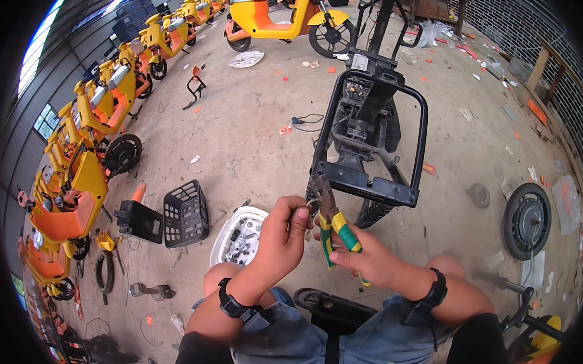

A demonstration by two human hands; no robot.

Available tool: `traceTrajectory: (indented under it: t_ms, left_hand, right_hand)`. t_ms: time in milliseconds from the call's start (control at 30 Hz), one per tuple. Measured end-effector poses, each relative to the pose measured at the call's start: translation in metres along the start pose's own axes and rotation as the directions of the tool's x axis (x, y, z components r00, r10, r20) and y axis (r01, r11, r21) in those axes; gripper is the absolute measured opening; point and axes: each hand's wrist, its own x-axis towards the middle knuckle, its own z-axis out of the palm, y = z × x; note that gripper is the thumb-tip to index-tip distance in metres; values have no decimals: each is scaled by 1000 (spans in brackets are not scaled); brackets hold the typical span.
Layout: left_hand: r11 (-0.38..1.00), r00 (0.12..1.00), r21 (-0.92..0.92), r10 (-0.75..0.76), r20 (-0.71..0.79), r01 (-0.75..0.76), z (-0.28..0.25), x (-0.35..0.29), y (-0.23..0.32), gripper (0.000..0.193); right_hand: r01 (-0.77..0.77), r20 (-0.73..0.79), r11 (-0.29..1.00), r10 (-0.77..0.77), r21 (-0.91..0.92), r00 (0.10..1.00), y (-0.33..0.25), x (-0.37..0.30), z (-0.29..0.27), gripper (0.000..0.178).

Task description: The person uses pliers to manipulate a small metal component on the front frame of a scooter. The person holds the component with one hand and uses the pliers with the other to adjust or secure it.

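Observation:
My right hand (369,258) is wrapped round the handles of a pair of pliers (339,231) with green and yellow grips. The pliers' dark metal jaws point up and away, right by the lower left corner of a black scooter frame (385,192). Close to the jaws, my left hand (288,230) is closed in a pinch. A small thin piece seems to show at its fingertips, too small to name. Just left of that hand, a white tray (218,249) with several bolts, nuts and other small metal parts rests on the floor.
A black plastic basket (186,213) and a black box (140,221) lie at left. Yellow scooters (116,99) line the left wall; another yellow scooter (279,19) stands at the back. To the right lies a wheel (527,221). Scraps and a cable (300,121) litter the concrete floor.

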Motion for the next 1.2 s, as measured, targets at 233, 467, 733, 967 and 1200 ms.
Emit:
traceTrajectory:
  t_ms: [233,467,733,967,1200]
  left_hand:
    - [977,980,-111,173,-95,-183,1,-4,-11,8]
    - [954,962,-124,273,-1,-272,-1,-8,-4,10]
    - [982,971,-21,187,150,-186,6,-14,0,10]
    - [998,972,33,50,230,-60,7,-13,10,9]
    - [995,969,38,75,235,-87,9,-9,8,10]
  right_hand:
    - [126,-61,970,-116,205,991,-2,2,-3,57]
    - [208,-83,940,-192,270,978,-12,-1,-12,45]
    - [146,-129,955,-116,256,985,-7,-2,-21,28]
    - [120,-137,988,-106,95,985,-7,-1,-25,18]
    - [163,-151,985,-154,49,976,-15,-1,-17,25]
